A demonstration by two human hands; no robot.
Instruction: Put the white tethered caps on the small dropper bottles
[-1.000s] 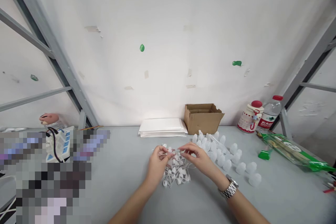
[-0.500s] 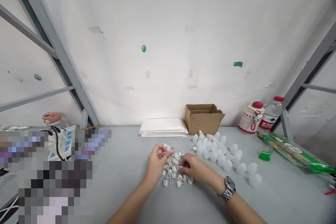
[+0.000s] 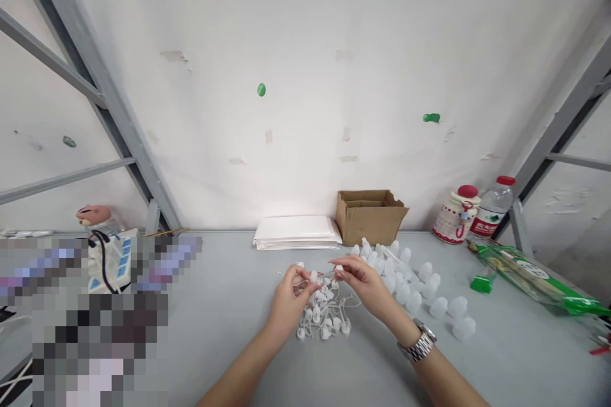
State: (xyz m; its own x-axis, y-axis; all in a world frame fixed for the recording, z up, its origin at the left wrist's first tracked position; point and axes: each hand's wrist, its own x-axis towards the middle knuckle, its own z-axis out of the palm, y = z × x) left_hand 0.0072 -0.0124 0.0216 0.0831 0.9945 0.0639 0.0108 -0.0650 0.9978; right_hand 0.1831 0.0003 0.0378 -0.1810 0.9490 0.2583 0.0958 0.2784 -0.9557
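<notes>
A loose pile of small white plastic caps with thin tether straps [image 3: 322, 315] lies on the grey table [image 3: 229, 343] right under my hands. My left hand [image 3: 291, 296] pinches a cap from the pile at its fingertips, close to the pile's upper left. My right hand [image 3: 363, 281] is raised just above the pile's upper right. Its thumb and forefinger pinch something thin and white, likely a cap's strap, though it is too small to be sure. Several translucent white plastic bottles [image 3: 403, 286] stand in a loose group to the right of my right hand.
A brown cardboard box [image 3: 370, 219] and a stack of white flat packets [image 3: 296, 232] stand at the table's back edge. A jar and a water bottle [image 3: 491, 210] are at back right, beside a green packet [image 3: 537, 280]. A power strip [image 3: 112, 264] sits at left, near pixelated areas.
My right hand has risen from the pile and moved up and to the right, now pinching at its fingertips. My left hand has shifted little. The caps in the pile look slightly rearranged.
</notes>
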